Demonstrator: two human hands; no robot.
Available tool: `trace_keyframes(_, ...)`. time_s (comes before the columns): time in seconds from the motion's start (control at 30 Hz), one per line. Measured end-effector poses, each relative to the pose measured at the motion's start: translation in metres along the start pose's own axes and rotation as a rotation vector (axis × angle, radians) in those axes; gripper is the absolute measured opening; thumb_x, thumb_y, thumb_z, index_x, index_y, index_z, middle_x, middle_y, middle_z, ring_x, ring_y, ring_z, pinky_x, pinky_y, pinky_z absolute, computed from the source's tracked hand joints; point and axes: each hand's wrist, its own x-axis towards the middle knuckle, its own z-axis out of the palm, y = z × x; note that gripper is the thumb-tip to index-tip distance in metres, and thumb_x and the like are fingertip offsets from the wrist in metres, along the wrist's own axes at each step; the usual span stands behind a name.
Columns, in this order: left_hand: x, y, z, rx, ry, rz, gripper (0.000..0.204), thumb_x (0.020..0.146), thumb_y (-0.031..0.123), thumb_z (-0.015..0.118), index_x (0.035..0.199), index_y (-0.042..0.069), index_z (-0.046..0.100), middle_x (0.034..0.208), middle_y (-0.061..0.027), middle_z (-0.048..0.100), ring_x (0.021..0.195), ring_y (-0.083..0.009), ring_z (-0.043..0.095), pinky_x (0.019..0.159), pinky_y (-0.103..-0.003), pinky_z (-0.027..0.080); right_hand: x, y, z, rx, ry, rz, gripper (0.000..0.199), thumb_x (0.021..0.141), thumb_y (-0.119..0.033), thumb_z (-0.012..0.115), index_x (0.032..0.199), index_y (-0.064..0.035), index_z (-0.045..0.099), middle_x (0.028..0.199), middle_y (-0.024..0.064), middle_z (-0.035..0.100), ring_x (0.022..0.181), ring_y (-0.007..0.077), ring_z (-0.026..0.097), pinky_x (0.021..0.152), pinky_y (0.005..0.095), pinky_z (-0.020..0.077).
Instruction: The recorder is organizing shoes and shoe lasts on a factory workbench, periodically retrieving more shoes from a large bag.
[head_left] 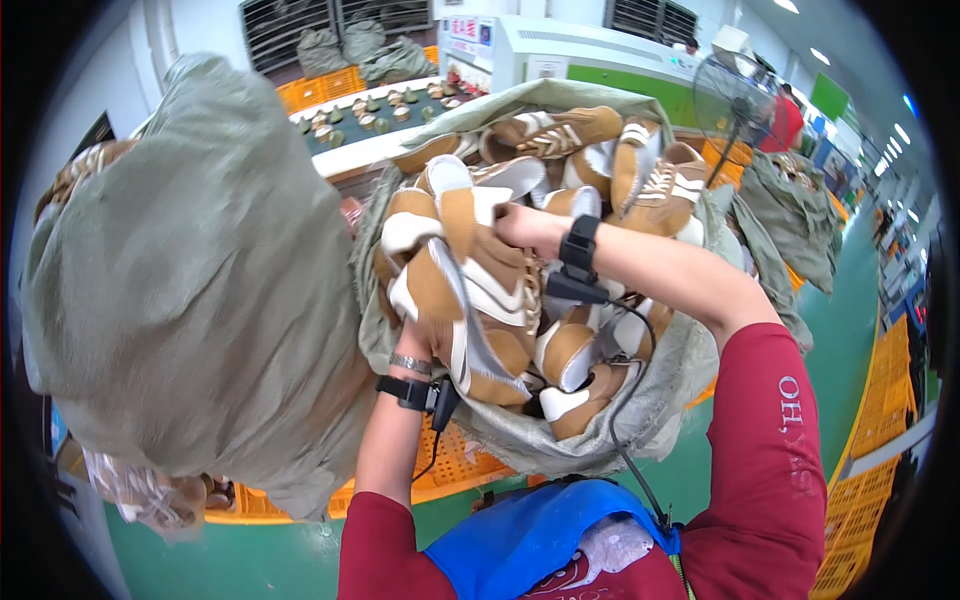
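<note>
Brown-and-white shoe in grey sack, long axis running near-to-far, right hand curled closed on its far end, left hand nearer its left side, grip apparently hidden, can't tell.

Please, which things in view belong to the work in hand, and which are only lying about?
In the work, it seems:
left hand
right hand
brown-and-white shoes
open sack around them

Apparently lying about:
bulging sack at left
fan
orange crates at right
</note>
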Motion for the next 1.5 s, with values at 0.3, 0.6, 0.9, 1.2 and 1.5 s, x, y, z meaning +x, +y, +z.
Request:
trace_keyframes(0.3,0.000,-0.008,0.012,-0.245,0.008,-0.085,0.050,0.093,0.039,0.039,0.133,0.008,0.034,0.130,-0.0059,0.042,0.116,-0.0227,0.043,0.099,-0.036,0.036,-0.013,-0.029,-0.154,-1.308,0.347,-0.444,0.072,0.065,-0.032,0.072,0.126,-0.0074,0.043,0.118,0.0143,0.050,0.111,0.0319,0.046,0.092,0.0394,0.0396)
trace_keyframes(0.6,-0.039,-0.013,0.008,-0.449,0.068,-0.206,0.048,0.093,0.035,0.041,0.132,0.008,0.034,0.129,-0.0060,0.043,0.115,-0.0226,0.044,0.098,-0.035,0.037,0.009,-0.028,-0.167,-1.301,0.650,-0.176,0.069,0.059,-0.042,0.076,0.113,-0.0080,0.048,0.114,0.0134,0.053,0.112,0.0306,0.046,0.090,0.0457,0.0374)
trace_keyframes(0.9,-0.075,-0.019,0.012,-0.697,0.123,-0.376,0.046,0.093,0.031,0.043,0.131,0.007,0.035,0.128,-0.0061,0.044,0.113,-0.0224,0.045,0.097,-0.035,0.038,-0.064,-0.067,-0.156,-1.397,0.661,-0.553,0.027,0.069,-0.016,0.061,0.094,-0.0082,0.057,0.093,0.0154,0.057,0.080,0.0328,0.060,0.069,0.0414,0.0500)
trace_keyframes(1.2,-0.065,-0.036,0.017,-0.966,0.140,-0.567,0.044,0.093,0.028,0.045,0.130,0.007,0.035,0.127,-0.0061,0.045,0.112,-0.0222,0.045,0.095,-0.035,0.039,-0.171,-0.024,-0.027,-0.968,0.010,-0.610,0.037,0.075,-0.028,0.063,0.108,-0.0110,0.056,0.084,0.0123,0.059,0.078,0.0273,0.061,0.063,0.0389,0.0499)
trace_keyframes(1.5,-0.070,-0.047,0.015,-1.185,0.213,-0.755,0.042,0.092,0.024,0.046,0.129,0.007,0.036,0.125,-0.0062,0.045,0.111,-0.0221,0.046,0.094,-0.034,0.040,-0.094,0.009,-0.219,-0.524,0.593,0.271,0.099,0.075,-0.063,0.052,0.134,0.0093,0.020,0.128,0.0272,0.042,0.121,0.0341,0.041,0.099,0.0341,0.0337)
